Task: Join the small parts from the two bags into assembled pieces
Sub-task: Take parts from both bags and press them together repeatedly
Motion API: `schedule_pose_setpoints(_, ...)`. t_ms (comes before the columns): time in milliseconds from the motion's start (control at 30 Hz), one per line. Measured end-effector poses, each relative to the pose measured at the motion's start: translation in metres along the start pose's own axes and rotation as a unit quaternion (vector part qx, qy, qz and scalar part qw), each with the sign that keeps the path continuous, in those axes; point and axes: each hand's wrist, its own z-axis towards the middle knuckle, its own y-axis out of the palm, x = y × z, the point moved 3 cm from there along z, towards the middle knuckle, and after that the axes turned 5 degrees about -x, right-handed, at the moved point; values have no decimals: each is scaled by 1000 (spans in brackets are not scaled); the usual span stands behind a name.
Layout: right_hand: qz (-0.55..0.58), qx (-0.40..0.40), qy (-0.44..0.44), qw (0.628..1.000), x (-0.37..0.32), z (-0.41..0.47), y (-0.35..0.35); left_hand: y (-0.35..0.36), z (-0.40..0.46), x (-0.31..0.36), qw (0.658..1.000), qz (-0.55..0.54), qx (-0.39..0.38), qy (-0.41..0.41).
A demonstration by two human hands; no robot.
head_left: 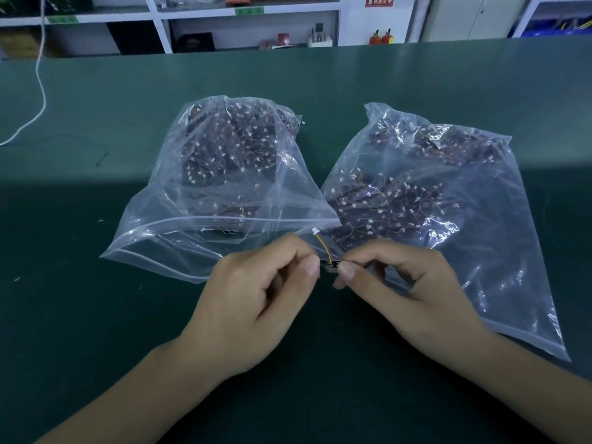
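Two clear zip bags lie side by side on the green table. The left bag (224, 174) and the right bag (426, 187) each hold several dark small parts with thin wires and white plugs. In front of them, between the bags' mouths, my left hand (256, 296) and my right hand (407, 283) pinch one small black part (330, 263) from either side. Its red and yellow wires rise to a white connector (315, 231). Most of the black part is hidden by my fingertips.
A white cable (40, 84) hangs down onto the green table (96, 315) at the far left. Beyond the table's far edge stand white shelves (160, 27) with boxes and two red extinguishers (381, 36).
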Motion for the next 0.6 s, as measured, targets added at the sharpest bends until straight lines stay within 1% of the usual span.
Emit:
schedule_pose_setpoints(267,17,-13,7,1000,-3,0,2,4,0,-1,1000,-13,1,-9)
schedule_pose_setpoints(433,56,-14,37,998,0,1,1,5,1,-2,1000,-9,-15,-10)
schedule_pose_setpoints(600,54,-25,44,997,2,0,3,7,3,0,1000,-23,-18,-11)
